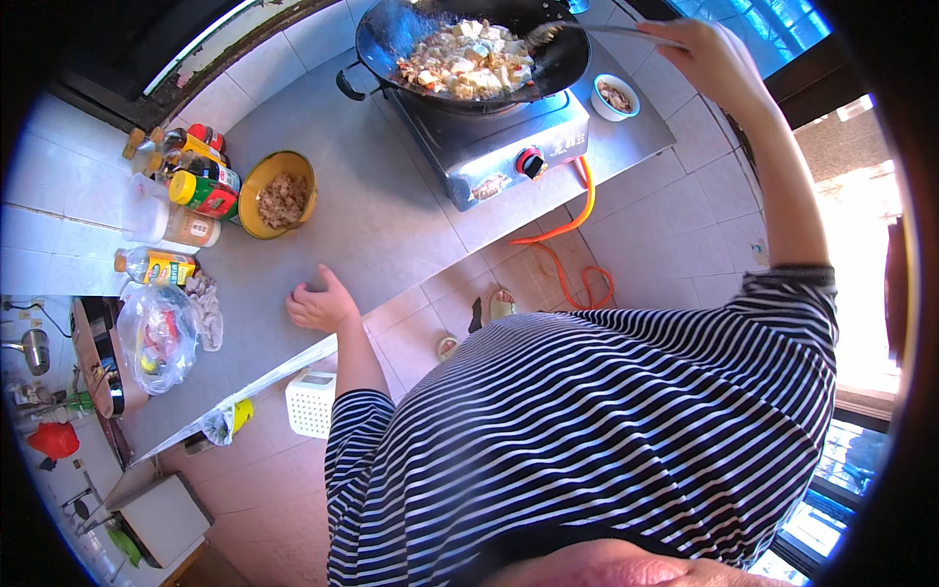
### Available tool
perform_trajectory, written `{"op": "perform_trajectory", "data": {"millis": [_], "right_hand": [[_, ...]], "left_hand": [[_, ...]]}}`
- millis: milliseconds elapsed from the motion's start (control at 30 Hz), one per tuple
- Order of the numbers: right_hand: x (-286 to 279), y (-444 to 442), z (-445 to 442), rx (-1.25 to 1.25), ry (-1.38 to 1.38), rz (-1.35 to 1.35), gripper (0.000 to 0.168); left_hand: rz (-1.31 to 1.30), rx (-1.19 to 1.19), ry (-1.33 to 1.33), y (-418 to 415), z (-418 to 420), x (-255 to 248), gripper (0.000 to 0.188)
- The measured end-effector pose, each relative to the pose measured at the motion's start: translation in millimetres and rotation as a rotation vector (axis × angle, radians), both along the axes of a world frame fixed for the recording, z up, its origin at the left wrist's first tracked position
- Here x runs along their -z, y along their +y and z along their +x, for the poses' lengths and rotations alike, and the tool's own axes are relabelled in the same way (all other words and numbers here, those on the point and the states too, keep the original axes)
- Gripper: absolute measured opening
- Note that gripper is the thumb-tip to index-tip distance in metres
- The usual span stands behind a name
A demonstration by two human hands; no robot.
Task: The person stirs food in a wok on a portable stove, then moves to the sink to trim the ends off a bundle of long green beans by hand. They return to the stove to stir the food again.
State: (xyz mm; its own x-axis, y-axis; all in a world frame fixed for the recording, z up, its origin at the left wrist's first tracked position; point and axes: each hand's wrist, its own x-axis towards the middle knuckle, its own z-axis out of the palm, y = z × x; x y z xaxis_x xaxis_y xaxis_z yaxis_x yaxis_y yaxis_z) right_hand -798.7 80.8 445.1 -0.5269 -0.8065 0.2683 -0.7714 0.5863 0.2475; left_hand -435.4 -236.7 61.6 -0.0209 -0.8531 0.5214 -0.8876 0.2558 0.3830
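Observation:
My right hand (700, 66) grips the long metal handle (612, 29) of a spatula at the upper right. The spatula's blurred head (543, 35) dips into a black wok (565, 70). Pale tofu chunks (477, 55) with red bits fill the wok's middle. Beneath it is a portable gas stove (469, 176) with a red-ringed knob (530, 162). My left hand (317, 302), fingers loosely curled and thumb apart, hovers at or rests on the grey countertop (352, 220); contact is unclear. It holds nothing.
A yellow bowl (249, 187) of minced food sits beside seasoning bottles (192, 187). A plastic bag (158, 337) lies nearer the lower left. Right of the stove is a small white bowl (605, 110). An orange gas hose (587, 205) drops to the floor; a white basket (308, 403) stands below the counter.

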Motion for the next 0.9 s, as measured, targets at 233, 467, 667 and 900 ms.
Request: {"op": "perform_trajectory", "data": {"millis": [233,467,667,900], "right_hand": [[63,6,1,0.027,-0.011,0.061,0.032],[52,-31,8,0.093,-0.057,-0.024,0.031],[15,-27,63,0.0,-0.272,0.022,0.027],[70,-95,44,-0.01,0.114,0.173,0.026]], "left_hand": [[-0.011,-0.007,-0.023,-4,3,-5,0.044],[-0.065,-0.027,-0.05,-5,8,0,0.049],[-0.023,-0.001,-0.017,-6,6,-4,0.045],[-0.052,-0.027,-0.024,-6,6,0,0.048]]}}
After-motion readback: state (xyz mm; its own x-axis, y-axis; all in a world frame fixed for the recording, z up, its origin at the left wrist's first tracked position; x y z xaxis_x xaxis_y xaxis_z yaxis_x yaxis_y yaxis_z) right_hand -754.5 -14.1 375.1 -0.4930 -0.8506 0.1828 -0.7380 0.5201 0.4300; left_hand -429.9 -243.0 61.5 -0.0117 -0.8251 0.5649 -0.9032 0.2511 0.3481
